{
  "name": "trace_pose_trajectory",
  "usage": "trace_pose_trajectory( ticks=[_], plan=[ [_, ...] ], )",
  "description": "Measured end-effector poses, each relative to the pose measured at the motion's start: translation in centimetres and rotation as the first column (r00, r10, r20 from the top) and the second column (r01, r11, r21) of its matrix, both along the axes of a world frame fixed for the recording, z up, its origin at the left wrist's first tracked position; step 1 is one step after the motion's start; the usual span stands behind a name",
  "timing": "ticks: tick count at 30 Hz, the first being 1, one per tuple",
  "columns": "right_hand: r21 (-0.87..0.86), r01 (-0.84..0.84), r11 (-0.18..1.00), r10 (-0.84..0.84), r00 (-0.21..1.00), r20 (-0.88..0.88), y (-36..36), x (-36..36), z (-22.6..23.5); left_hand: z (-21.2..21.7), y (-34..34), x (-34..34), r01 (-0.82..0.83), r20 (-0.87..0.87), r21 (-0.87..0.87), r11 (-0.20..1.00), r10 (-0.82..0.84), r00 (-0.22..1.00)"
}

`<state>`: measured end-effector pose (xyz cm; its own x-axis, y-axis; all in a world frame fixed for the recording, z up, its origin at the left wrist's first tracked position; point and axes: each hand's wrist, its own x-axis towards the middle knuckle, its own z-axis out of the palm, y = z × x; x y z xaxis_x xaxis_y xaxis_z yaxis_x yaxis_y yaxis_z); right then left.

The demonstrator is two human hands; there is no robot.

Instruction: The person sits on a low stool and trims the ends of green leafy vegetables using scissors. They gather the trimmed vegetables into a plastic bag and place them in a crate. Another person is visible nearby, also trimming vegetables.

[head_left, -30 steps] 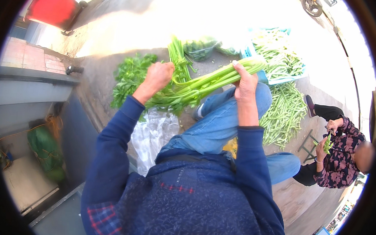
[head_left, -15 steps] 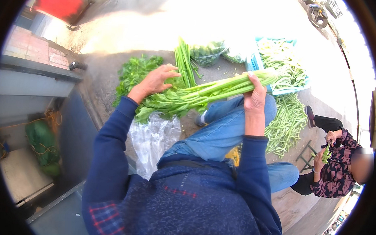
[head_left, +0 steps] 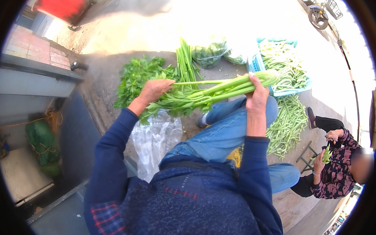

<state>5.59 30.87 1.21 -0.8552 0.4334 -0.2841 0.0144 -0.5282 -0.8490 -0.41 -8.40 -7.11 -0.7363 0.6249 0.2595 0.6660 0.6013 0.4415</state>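
A long bunch of celery (head_left: 222, 89) lies across in front of me, its pale base at the right and its leaves at the left. My right hand (head_left: 258, 94) grips the bunch near the base. My left hand (head_left: 155, 91) is closed on one celery stalk (head_left: 199, 82) at its leafy end, and this stalk stands a little apart from the others. Beyond my left hand a heap of leafy celery (head_left: 133, 80) rests on the ground beside trimmed green stalks (head_left: 185, 59). Under the leaves hangs or lies a clear plastic bag (head_left: 156, 141).
At the right, a blue crate (head_left: 256, 64) holds green beans (head_left: 283, 67), with a bean pile (head_left: 285, 127) on the ground. A seated person (head_left: 335, 168) handles some greens. Bagged greens (head_left: 209, 54) stand at the back. A grey metal wall (head_left: 76, 126) borders the left.
My left hand, spread above the leaves before, has closed on one stalk and drawn it away from the bunch. My right hand keeps its grip almost unmoved.
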Motion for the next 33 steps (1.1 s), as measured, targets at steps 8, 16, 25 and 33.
trace_pose_trajectory(
  ticks=[8, 16, 25, 33],
  plan=[
    [0.053, 0.028, 0.998, -0.028, 1.000, -0.003, -0.7, -0.2, 0.3, 0.8, -0.4, -0.4, 0.049, -0.224, -0.324, 0.945, -0.127, 0.966],
    [0.063, 0.022, 0.998, -0.022, 1.000, -0.001, -0.6, -0.1, -0.4, 0.7, 2.4, -1.7, -0.078, -0.221, -0.507, 0.858, -0.042, 0.974],
    [-0.019, 0.119, 0.993, -0.119, 0.993, -0.022, 0.6, 0.0, -0.5, -3.6, -7.6, -9.0, -0.519, -0.016, -0.590, 0.618, 0.634, 0.773],
    [-0.083, 0.097, 0.992, -0.102, 0.993, -0.054, 0.6, 0.1, -0.5, 0.4, -0.3, -7.0, -0.121, 0.435, 0.001, 0.993, 0.109, 0.894]
  ],
)
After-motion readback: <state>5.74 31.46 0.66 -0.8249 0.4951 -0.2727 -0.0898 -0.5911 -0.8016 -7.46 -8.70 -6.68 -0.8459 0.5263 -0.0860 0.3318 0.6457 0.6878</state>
